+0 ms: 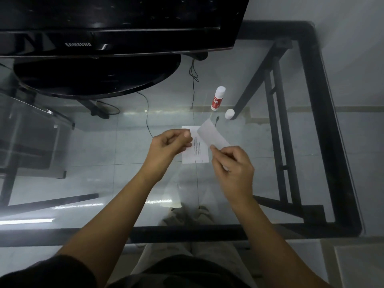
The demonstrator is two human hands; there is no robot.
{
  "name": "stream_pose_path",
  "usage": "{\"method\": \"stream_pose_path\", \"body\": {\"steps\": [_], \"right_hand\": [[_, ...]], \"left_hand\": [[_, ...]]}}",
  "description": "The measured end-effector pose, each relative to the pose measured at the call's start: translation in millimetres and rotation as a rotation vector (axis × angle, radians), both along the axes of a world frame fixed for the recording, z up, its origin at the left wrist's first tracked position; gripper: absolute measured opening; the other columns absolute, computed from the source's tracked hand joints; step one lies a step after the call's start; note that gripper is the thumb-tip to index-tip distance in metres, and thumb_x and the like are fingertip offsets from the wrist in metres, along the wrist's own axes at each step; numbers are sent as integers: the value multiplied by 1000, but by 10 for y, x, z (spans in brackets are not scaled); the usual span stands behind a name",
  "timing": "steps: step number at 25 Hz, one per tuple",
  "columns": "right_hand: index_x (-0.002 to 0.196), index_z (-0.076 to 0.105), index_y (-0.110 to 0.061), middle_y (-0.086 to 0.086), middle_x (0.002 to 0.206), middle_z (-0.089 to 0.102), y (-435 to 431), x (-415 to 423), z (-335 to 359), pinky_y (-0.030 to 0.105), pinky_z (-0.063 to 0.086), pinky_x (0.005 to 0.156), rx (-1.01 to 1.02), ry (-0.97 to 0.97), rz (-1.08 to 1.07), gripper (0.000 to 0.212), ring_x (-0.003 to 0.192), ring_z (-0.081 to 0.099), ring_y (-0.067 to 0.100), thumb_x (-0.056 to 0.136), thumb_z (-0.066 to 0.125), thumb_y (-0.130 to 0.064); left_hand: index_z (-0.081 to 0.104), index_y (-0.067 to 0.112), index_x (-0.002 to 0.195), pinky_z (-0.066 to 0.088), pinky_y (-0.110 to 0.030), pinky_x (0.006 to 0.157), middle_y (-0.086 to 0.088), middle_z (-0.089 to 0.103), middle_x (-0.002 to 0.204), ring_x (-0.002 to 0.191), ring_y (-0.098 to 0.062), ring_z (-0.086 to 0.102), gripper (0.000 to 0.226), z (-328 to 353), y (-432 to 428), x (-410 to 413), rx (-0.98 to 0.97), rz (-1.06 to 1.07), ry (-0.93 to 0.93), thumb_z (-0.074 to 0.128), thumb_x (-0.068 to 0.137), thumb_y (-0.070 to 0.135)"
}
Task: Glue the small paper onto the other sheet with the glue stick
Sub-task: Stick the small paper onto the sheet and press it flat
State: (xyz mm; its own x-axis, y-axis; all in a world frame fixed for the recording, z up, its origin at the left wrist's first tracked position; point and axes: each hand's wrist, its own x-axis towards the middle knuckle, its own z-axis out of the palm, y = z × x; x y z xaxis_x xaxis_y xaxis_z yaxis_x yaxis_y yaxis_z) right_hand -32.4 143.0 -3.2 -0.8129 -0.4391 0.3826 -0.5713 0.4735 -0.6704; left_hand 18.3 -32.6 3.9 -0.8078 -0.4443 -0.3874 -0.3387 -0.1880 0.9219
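Note:
A white sheet with lines of print (199,154) lies flat on the glass table. My right hand (232,169) pinches a small plain paper strip (212,135) by its near end, tilted above the sheet's right side. My left hand (170,142) hovers at the sheet's left edge with fingers curled together; whether it touches the sheet is unclear. Beyond the papers stands a red and white glue stick (217,98), uncapped, with its white cap (229,113) beside it on the right.
A black monitor (116,23) on a round base (95,77) fills the far left of the glass table (270,163). The black table frame (324,121) runs along the right and near edges. Cables hang below the glass.

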Motion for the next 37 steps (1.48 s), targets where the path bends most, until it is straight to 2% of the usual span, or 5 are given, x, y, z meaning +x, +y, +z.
{"method": "stream_pose_path", "body": {"steps": [6,13,21,27,37], "right_hand": [[110,66,-5,12,91,63,-189,106,13,27,54,71,133,16,146,39,85,59,24,77,73,-25],[116,55,-26,-13,107,54,-324,-188,85,0,42,63,-60,-842,-190,30,86,55,0,88,56,-37],[101,66,-21,-10,87,64,-462,-438,-176,26,52,76,-66,-938,-277,19,81,62,9,83,67,-26],[108,58,-18,-18,67,61,-620,-628,-206,-3,37,59,-21,-871,-315,36,62,56,-15,77,74,-25],[108,55,-22,-14,68,66,-585,-701,-302,36,52,89,-2,-968,-346,42,75,64,8,73,77,-27]], "left_hand": [[67,1,89,57,-30,74,-7,69,73,72,-16,66,12,92,-1,-64,-49,36,-25,69,81,11],[64,13,71,50,-16,63,0,61,63,65,-10,60,14,76,-178,-131,-11,-90,-91,65,83,6],[62,16,97,56,-25,69,-2,66,77,83,-18,67,14,-208,-49,-207,-31,91,-230,66,84,16],[45,17,109,54,-31,69,-1,63,71,70,-18,62,34,-269,-74,-387,-310,98,-312,66,82,15],[43,17,106,45,-21,59,1,59,64,63,-14,58,29,-361,-79,-427,-327,103,-301,64,85,18]]}}
